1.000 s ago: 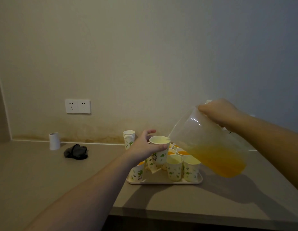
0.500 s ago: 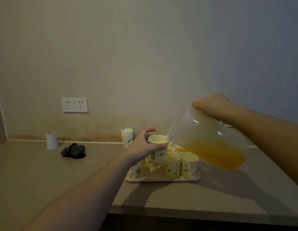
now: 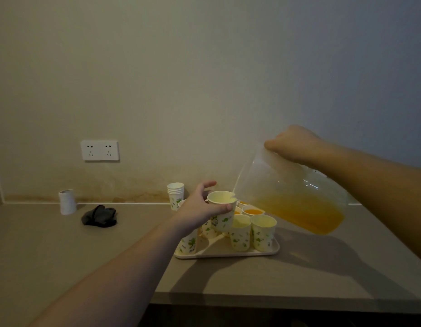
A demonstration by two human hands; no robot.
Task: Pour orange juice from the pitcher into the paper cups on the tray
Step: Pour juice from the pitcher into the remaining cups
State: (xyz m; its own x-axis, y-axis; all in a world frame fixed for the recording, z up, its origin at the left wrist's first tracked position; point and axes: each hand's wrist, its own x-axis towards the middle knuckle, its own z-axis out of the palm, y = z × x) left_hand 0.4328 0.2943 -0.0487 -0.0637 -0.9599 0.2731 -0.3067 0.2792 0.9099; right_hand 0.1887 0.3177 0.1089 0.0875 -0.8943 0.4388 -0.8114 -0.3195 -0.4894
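Tilting over the grey worktop point(image 3: 299, 274), the clear plastic pitcher of orange juice point(image 3: 292, 199) sits in the right hand point(image 3: 294, 143), fingers wrapped round its top, spout at a green-printed paper cup point(image 3: 222, 208) gripped by left hand point(image 3: 200, 206) above the beige tray point(image 3: 228, 252).

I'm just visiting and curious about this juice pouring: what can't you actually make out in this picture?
Head view only:
- Pitcher handle: covered by the right hand, so its grip is unseen.
- Juice level in the held cup: dim light, too faint to tell.
- Rear cups on the tray: hidden behind the left hand and held cup.
- Dark object on the counter: too dim to identify.
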